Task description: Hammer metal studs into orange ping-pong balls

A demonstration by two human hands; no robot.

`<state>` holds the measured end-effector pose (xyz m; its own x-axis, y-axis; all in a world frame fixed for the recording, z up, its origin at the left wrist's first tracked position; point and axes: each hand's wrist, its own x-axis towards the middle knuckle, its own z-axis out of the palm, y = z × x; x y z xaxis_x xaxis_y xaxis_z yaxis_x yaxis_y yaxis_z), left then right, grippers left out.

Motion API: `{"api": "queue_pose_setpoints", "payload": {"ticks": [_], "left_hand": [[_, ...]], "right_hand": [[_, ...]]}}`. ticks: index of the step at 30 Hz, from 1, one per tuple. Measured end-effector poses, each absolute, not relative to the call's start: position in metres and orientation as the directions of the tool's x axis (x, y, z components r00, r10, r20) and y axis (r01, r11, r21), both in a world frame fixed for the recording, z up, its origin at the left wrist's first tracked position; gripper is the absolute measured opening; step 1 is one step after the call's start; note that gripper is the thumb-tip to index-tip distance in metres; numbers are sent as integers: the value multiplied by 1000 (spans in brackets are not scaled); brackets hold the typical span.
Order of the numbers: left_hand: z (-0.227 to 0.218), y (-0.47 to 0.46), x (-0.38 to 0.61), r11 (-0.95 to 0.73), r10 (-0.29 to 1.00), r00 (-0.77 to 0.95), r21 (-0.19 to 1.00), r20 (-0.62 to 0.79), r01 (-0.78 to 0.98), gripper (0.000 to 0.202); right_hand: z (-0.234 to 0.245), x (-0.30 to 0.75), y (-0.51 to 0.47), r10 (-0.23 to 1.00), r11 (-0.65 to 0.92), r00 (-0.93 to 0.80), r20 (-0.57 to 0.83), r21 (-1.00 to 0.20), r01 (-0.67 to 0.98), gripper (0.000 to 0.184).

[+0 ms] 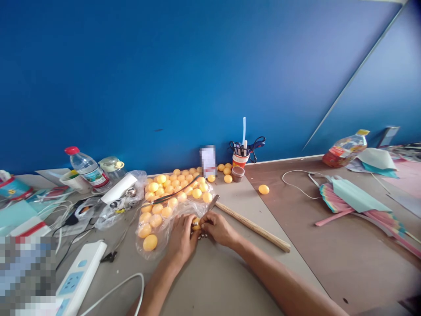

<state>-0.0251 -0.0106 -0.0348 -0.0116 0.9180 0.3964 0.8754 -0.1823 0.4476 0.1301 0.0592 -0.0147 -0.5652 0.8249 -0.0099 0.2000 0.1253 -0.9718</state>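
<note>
My left hand [181, 236] is closed around an orange ping-pong ball [196, 227], which has a shiny metallic patch on it. My right hand [217, 228] pinches at the same ball from the other side; whether its fingertips hold some small part is hidden. Several small shiny metal beads [203, 236] lie on the table just below the fingers. Beside my left hand, a clear plastic bag [171, 210] spreads out, full of orange balls [158, 208]. A hammer with a wooden handle [255, 227] rests just beyond my right hand.
A white power strip [83, 267] and loose cables lie at the left, near a water bottle [88, 169]. Along the blue wall stands a paper cup [240, 159] of tools beside a small brown tub [237, 174]. Folded pink and teal paper [358, 195] covers part of the right side.
</note>
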Motion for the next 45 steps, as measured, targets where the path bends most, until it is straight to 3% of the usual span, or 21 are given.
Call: {"api": "queue_pose_setpoints", "payload": {"ticks": [14, 38, 45], "left_hand": [[-36, -10, -25, -204, 913, 7, 442, 407, 874, 32], [-31, -10, -22, -194, 910, -5, 436, 415, 879, 27], [-26, -10, -20, -200, 912, 11, 420, 411, 885, 21]], "right_hand": [[-12, 123, 60, 818, -111, -540, -198, -976, 190, 8], [-10, 119, 61, 824, -100, -523, -220, -964, 247, 12], [-9, 118, 59, 867, 7, -469, -169, -937, 350, 10]]}}
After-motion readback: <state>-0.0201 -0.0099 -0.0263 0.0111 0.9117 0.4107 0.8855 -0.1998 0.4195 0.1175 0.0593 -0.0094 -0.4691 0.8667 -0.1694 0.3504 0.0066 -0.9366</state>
